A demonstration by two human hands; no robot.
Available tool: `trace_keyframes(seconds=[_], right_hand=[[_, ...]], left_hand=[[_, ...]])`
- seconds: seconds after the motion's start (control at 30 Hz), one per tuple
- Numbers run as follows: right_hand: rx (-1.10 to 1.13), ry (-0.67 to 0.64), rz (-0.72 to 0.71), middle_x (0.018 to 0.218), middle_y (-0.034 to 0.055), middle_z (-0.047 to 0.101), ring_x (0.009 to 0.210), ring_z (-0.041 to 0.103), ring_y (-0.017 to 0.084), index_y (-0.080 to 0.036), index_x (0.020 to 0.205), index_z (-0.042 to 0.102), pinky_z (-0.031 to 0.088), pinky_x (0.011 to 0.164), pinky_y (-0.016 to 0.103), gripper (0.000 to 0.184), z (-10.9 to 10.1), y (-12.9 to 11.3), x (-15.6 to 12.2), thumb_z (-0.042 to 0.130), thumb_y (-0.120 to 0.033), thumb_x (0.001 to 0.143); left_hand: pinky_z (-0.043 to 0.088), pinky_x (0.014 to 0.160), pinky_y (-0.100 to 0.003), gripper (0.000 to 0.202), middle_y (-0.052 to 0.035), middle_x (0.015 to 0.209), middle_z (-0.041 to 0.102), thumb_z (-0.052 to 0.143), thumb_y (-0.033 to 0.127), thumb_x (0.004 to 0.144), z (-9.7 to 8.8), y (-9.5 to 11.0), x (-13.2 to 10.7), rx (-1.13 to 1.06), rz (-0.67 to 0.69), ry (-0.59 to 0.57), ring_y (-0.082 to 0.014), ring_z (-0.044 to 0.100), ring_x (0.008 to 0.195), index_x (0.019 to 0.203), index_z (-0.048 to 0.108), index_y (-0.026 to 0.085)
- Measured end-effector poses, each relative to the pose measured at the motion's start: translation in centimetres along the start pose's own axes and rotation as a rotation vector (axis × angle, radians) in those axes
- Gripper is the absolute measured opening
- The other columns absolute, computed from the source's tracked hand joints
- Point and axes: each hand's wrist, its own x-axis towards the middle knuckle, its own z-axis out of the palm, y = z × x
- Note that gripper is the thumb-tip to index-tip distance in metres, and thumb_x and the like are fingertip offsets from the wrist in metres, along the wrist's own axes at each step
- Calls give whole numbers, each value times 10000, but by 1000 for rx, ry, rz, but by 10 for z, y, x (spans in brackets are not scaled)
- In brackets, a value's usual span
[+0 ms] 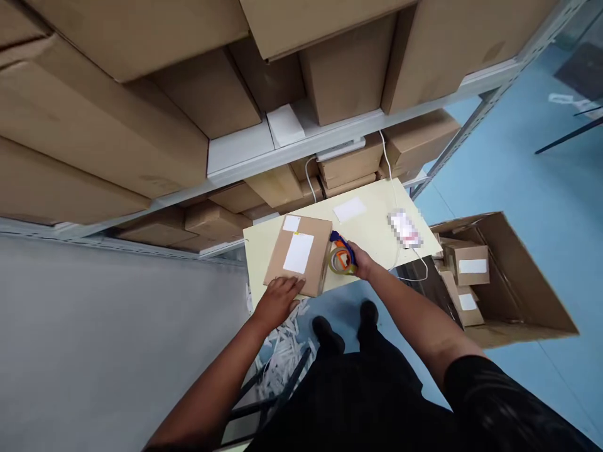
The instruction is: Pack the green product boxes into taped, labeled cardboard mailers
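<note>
A flat cardboard box (277, 259) with two white labels on top lies on the pale tabletop (377, 194). My left hand (281, 300) rests on its near edge, fingers laid flat across the cardboard and the thumb by the front side. In my right hand (362, 260) is a blue and orange tape dispenser (349, 246) loaded with a roll of clear yellowish tape (333, 261). The fingers are wrapped round its handle, partly hidden. The dispenser is held close beside the box's right side; whether it touches cannot be made out.
A white paper (349, 209) and a blurred-out device (405, 228) with a white cable lie on the table. Shelves of cardboard boxes (348, 69) overhang the far side. A large open carton (537, 295) holding labelled boxes stands right. White paper strips (282, 358) litter the floor below.
</note>
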Motion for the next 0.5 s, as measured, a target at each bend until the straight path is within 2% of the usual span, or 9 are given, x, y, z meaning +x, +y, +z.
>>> trace_keyframes(seconds=[0.07,0.17,0.27,0.37,0.4,0.5], right_hand=[[-76,21,15,705,54,726,625,682,199,-186,967,694,613,663,347,391,18,-19,7,544,-547,981],[-117,32,22,687,59,719,618,680,192,-178,958,694,607,647,321,387,37,-35,14,578,-547,971],[-132,37,-6,760,61,748,674,707,201,-182,1015,698,615,667,327,422,33,-32,13,574,-582,964],[-109,11,-34,886,78,779,761,735,215,-182,1094,704,626,718,349,451,3,3,-5,567,-590,960],[-85,-15,-34,939,83,784,795,743,220,-183,1125,701,628,746,362,450,-11,23,-14,566,-580,962],[-3,-13,90,968,90,787,832,754,230,-182,1093,708,621,818,393,438,-48,96,-45,564,-575,962]], left_hand=[[291,1202,-559,747,-115,1494,563,720,440,876,-1,-7,13,7,-8,23,-363,442,1405,1557,447,299],[130,1215,-675,999,-123,1650,367,788,670,717,0,-16,32,37,-141,56,-447,225,1530,1572,426,303],[137,1190,-702,1059,-95,1704,245,745,755,695,3,-16,40,36,-238,32,-447,138,1559,1593,379,330],[256,1159,-658,1042,-73,1716,208,690,783,731,3,-10,40,14,-287,12,-422,111,1572,1609,334,351],[287,1144,-648,1037,-69,1719,197,674,790,741,3,-8,40,8,-305,13,-416,106,1575,1613,322,353],[330,1117,-643,1028,-62,1725,174,637,804,764,2,-1,44,-3,-364,24,-404,100,1579,1622,294,355]])
